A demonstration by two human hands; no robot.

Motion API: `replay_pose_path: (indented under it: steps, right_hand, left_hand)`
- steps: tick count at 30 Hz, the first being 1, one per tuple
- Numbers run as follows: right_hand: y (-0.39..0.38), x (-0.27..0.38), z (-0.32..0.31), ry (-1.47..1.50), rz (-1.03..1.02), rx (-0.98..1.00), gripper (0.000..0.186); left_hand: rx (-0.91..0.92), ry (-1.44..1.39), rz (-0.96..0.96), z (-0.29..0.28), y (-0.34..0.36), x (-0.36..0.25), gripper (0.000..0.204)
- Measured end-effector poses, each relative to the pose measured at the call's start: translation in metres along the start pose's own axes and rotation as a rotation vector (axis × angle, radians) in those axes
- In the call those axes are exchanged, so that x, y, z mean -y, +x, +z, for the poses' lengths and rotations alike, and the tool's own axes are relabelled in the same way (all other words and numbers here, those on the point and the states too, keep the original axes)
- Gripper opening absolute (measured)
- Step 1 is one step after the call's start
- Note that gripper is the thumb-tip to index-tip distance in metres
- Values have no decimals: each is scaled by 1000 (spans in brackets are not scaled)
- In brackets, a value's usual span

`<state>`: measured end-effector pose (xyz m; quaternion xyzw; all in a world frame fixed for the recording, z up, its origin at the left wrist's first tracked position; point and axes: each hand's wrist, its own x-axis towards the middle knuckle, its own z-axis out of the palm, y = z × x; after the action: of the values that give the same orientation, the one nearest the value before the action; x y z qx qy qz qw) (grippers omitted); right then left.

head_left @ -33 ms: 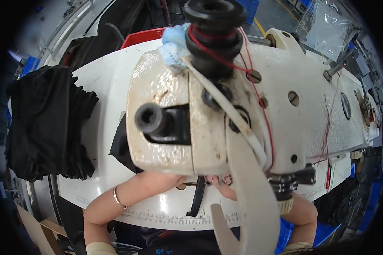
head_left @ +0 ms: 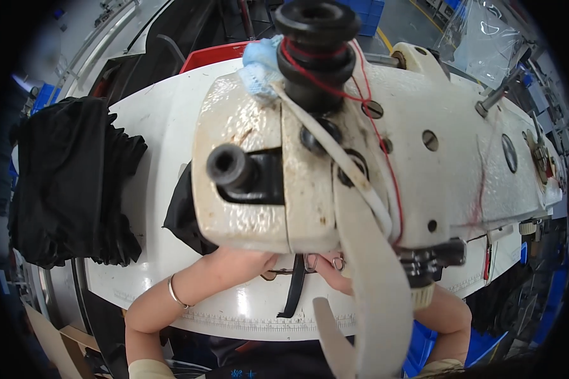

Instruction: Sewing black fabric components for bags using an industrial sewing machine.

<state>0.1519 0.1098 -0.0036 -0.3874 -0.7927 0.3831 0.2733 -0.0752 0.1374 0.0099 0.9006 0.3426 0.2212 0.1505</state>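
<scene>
The pale head of a sewing machine covers much of the view, hiding the needle area. My left hand reaches beneath its left side, and its fingertips are hidden. To the right, my right hand shows bent fingers, with a small metal loop against them. What they grip is too small to make out. Between both hands a narrow black strap runs out from under the machine toward the near table edge. Black fabric pokes out beyond the machine head's left side.
A thick stack of black fabric pieces lies on the left of the white table. Red thread runs down the machine. A pale curved lever hangs in front of my right forearm. Behind stands a red bin.
The machine head sits slightly higher in the picture, as the view has shifted a little. The strap's near end has moved up slightly. Both hands stay almost in place.
</scene>
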Motion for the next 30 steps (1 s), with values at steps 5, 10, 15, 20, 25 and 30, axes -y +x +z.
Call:
replay_pose_path:
  steps: [5,10,15,20,25,30]
  right_hand:
    - [-14,19,-7,-925,-761,-51,27]
    - [-57,43,11,-725,-773,14,28]
    - [-63,49,16,-659,-668,-164,26]
    - [-63,52,19,-627,-677,-260,23]
    - [-60,56,15,-624,-698,-288,20]
    - [-61,55,17,-625,-711,-192,19]
  left_hand:
    - [70,288,169,-24,20,-48,19]
    - [286,660,474,-42,-45,-124,16]
    - [-72,529,242,-11,-82,-118,12]
    - [-361,554,184,-5,-86,-117,16]
    - [-324,400,226,-5,-89,-111,30]
    - [-303,-121,-84,-37,-66,-90,36]
